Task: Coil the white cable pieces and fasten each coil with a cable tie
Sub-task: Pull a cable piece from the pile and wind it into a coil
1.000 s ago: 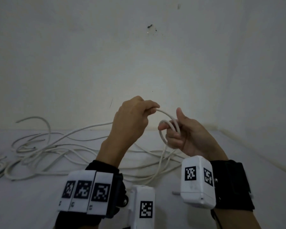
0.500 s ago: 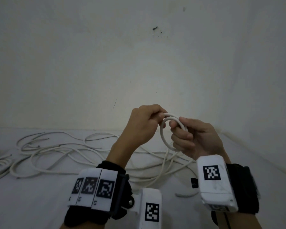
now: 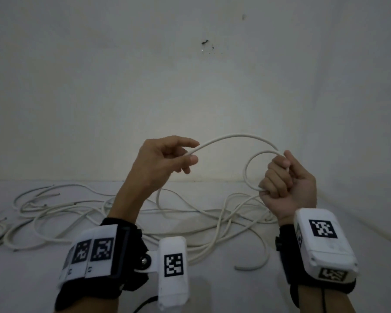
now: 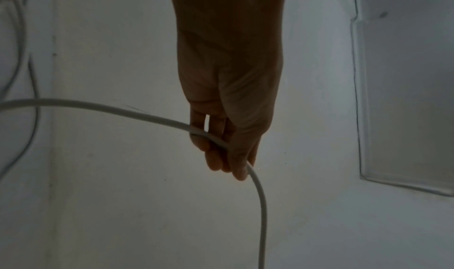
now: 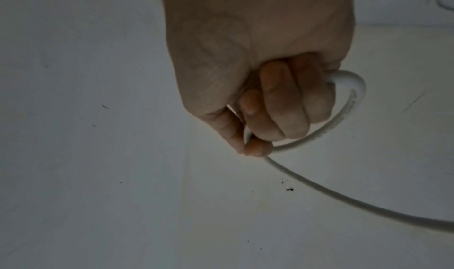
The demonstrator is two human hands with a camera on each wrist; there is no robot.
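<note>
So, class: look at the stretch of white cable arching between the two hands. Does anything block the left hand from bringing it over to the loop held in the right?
Nothing visible does. The left hand pinches the white cable; only open air separates it from the loop gripped by the right hand.

A: Can you see where the white cable [image 3: 233, 137] ends inside your right hand [image 3: 288, 188]?
B: No, your curled fingers [image 5: 282, 106] cover the stretch running through your fist, and your left hand [image 3: 160, 162] hides the part passing through your palm.
A: And the loose cables [image 3: 54, 213] on the surface [image 3: 325, 290]?
B: They run off the head view's left edge, too tangled for you to count. In your left wrist view the cable [image 4: 263, 215] leaves the bottom edge
</note>
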